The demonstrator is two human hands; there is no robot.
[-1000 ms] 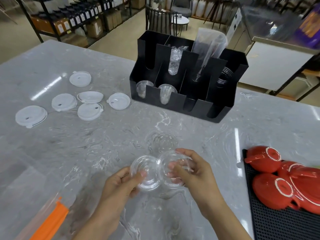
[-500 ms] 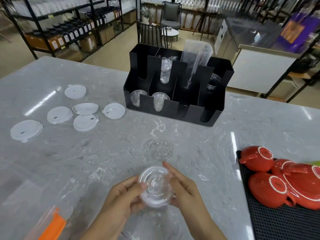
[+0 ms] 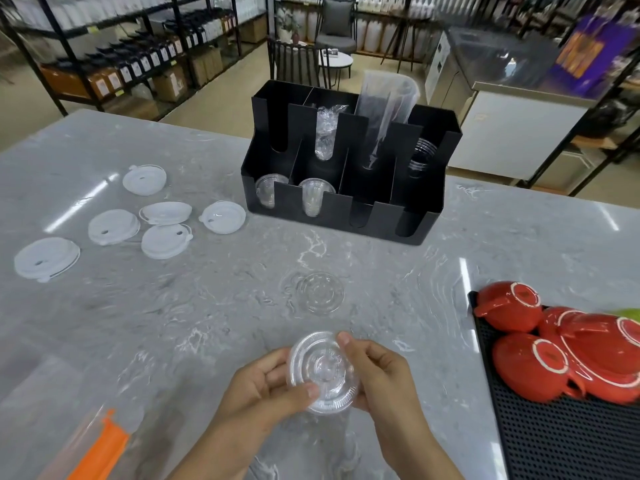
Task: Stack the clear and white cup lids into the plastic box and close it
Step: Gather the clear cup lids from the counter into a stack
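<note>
Both hands, left hand (image 3: 266, 393) and right hand (image 3: 384, 379), pinch the clear lids (image 3: 323, 372) near the table's (image 3: 207, 306) front edge, face tilted upward.

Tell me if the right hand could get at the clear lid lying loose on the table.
Probably yes: the loose clear lid lies just beyond the right hand with bare table between, but that hand now holds the clear lids.

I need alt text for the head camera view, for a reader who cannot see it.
Both hands, left hand and right hand, hold stacked clear lids above a grey marble table. One clear lid lies beyond, six white lids at left, a black cup organizer behind.
</note>
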